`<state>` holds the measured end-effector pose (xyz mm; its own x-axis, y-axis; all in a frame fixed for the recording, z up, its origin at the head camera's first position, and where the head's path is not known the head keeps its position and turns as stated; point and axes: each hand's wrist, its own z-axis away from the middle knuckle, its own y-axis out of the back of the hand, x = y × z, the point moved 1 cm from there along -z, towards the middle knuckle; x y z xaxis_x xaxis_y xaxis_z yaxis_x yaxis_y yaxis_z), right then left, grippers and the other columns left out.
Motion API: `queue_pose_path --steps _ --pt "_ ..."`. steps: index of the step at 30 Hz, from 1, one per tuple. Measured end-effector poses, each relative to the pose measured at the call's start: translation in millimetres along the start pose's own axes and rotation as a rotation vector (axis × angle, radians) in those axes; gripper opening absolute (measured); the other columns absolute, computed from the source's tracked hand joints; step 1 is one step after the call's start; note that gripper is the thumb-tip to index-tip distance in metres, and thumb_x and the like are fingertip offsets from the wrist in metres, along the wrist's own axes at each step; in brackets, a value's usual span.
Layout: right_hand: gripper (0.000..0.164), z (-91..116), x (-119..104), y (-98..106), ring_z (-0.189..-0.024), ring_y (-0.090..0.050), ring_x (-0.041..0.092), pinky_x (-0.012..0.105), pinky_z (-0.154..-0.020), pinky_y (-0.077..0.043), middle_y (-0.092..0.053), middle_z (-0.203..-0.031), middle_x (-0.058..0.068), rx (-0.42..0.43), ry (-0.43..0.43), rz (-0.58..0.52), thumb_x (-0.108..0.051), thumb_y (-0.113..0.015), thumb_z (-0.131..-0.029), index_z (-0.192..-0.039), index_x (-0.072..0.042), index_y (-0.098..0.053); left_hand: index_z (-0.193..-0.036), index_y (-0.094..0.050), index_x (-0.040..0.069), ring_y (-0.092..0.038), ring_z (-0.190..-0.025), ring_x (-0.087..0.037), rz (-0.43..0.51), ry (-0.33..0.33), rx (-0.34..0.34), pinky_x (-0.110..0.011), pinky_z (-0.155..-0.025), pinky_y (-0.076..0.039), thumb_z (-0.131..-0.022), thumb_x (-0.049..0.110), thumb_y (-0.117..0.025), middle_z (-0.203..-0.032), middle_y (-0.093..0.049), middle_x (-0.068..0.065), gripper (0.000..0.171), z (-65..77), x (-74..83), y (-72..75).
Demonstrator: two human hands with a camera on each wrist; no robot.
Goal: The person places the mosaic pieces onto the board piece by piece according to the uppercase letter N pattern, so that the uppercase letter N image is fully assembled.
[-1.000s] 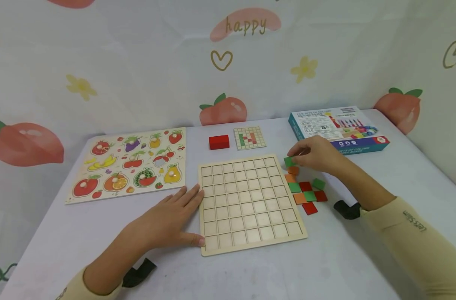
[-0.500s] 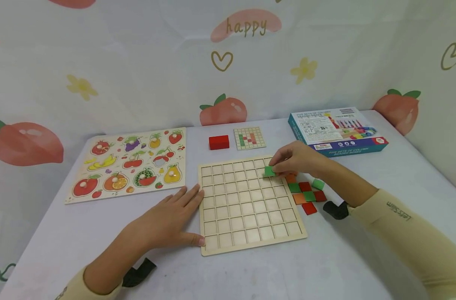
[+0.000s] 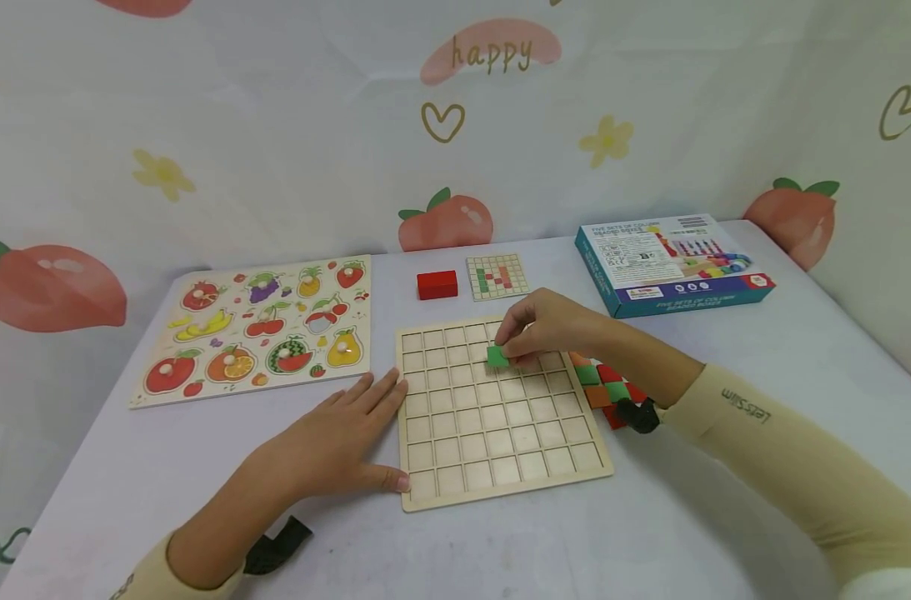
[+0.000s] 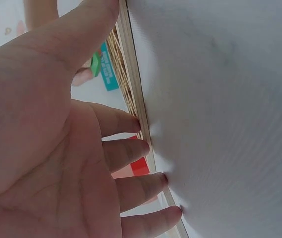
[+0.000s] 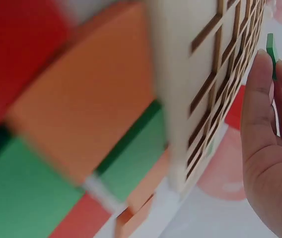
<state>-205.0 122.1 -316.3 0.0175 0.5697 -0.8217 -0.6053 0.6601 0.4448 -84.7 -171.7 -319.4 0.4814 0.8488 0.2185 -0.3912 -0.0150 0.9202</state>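
Note:
My right hand (image 3: 548, 325) pinches a green square tile (image 3: 498, 357) between thumb and fingers, over the upper middle of the wooden grid board (image 3: 470, 425). In the right wrist view the green tile (image 5: 271, 52) stands edge-on between the fingertips, above the board's cells. Spread fingers of my left hand (image 3: 335, 446) rest along the board's left edge, thumb at the near corner. The left wrist view shows those straight fingers (image 4: 136, 191) touching the board's rim. Just right of the board lie loose red, orange and green tiles (image 3: 598, 397), partly covered by my right forearm.
Behind the board sit a red block (image 3: 437, 285) and a small pattern card (image 3: 498, 277) with coloured squares. A fruit peg puzzle (image 3: 260, 329) lies at left. At the back right is a flat blue and white box (image 3: 673, 258), close beyond the right forearm.
My right hand has lifted the green tile from the pile's far end and carried it left over the board. The left hand stays in place at the edge.

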Motion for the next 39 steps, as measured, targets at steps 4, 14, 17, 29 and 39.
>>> queue_pose_path --steps 4,14,17,29,39 --pt "0.006 -5.0 -9.2 -9.9 -0.074 -0.071 0.025 0.032 -0.076 -0.058 -0.072 -0.088 0.009 -0.032 0.020 -0.012 -0.005 -0.075 -0.087 -0.093 -0.004 -0.076 -0.160 -0.025 0.007 -0.019 -0.148 -0.044 0.005 -0.003 0.005 -0.061 -0.113 -0.026 -0.079 0.077 -0.062 -0.166 -0.017 -0.013 0.113 -0.2 0.0 -0.3" --pt "0.004 -16.9 -25.6 -31.5 -0.074 -0.071 0.025 0.033 -0.075 -0.059 -0.072 -0.084 0.010 -0.074 0.047 -0.040 0.000 -0.073 -0.088 -0.092 0.000 -0.074 -0.159 -0.025 0.007 -0.020 -0.148 -0.044 0.007 -0.005 0.006 -0.060 -0.113 -0.028 -0.078 0.078 -0.062 -0.165 -0.018 -0.013 0.114 -1.4 -0.7 -1.3" --pt "0.004 -20.6 -30.5 -36.4 -0.073 -0.071 0.026 0.032 -0.074 -0.059 -0.072 -0.082 0.010 -0.073 0.050 -0.028 0.000 -0.073 -0.088 -0.092 0.001 -0.074 -0.160 -0.025 0.007 -0.019 -0.148 -0.044 0.008 0.002 0.000 -0.060 -0.113 -0.027 -0.077 0.078 -0.062 -0.166 -0.017 -0.013 0.115 -1.5 -1.2 -1.8" --pt "0.003 -35.1 -39.7 -59.9 -0.065 -0.069 0.020 0.030 -0.068 -0.059 -0.070 -0.078 0.010 -0.095 0.038 0.027 0.000 -0.074 -0.088 -0.087 0.003 -0.072 -0.159 -0.025 0.007 -0.020 -0.147 -0.044 0.010 -0.005 0.014 -0.060 -0.112 -0.028 -0.077 0.078 -0.063 -0.165 -0.019 -0.013 0.115 0.1 -1.0 -2.8" --pt "0.005 -34.9 -43.7 -63.1 -0.064 -0.067 0.019 0.029 -0.066 -0.059 -0.069 -0.077 0.009 -0.076 0.028 0.058 -0.001 -0.075 -0.088 -0.084 -0.001 -0.072 -0.159 -0.025 0.007 -0.021 -0.147 -0.044 0.002 -0.009 0.020 -0.061 -0.112 -0.029 -0.078 0.078 -0.062 -0.165 -0.019 -0.014 0.114 0.1 -1.1 -2.0"
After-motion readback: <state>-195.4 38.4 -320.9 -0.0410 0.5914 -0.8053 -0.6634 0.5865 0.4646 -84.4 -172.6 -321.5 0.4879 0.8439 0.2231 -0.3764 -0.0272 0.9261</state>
